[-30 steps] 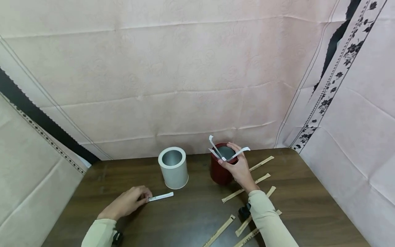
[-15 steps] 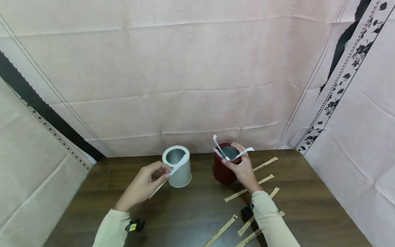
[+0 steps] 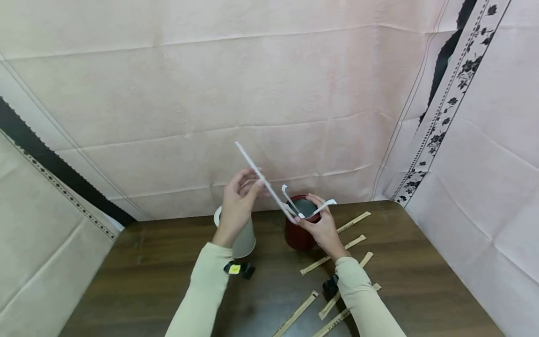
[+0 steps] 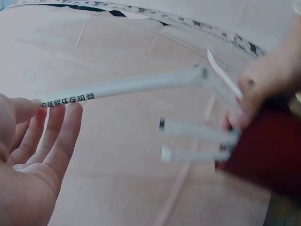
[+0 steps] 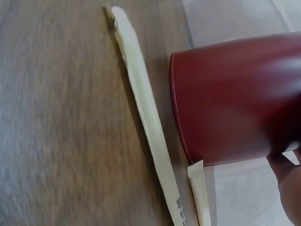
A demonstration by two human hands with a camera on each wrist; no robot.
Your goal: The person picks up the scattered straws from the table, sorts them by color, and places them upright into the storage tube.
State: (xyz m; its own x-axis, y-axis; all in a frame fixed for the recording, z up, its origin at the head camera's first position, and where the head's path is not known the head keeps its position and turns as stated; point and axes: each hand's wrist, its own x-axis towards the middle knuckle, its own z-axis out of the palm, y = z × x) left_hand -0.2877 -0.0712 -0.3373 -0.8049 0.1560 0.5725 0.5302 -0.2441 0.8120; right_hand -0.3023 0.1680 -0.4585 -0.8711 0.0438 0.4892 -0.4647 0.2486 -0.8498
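My left hand [image 3: 237, 206] pinches a white paper-wrapped straw [image 3: 263, 180] between thumb and fingers; printed characters show on its wrapper in the left wrist view. The straw slants down to the right, its lower end at the rim of the dark red cup [image 3: 298, 238]. My right hand [image 3: 323, 230] grips that cup near its top, thumb on the near side and fingers behind. Several white wrapped straws [image 4: 195, 132] stick out of the red cup. The white cup [image 3: 245, 243] stands to its left, partly hidden by my left hand.
Several tan paper-wrapped straws lie on the wooden table, one at the front [image 3: 296, 313] and another near the red cup [image 5: 148, 113]. My right forearm crosses over some of them. Pale cloth [image 3: 202, 93] hangs behind and at both sides of the table.
My left hand has picked the white wrapped straw up off the table and carried it up and right, past the white cup to the red cup. My right hand stays on the red cup.
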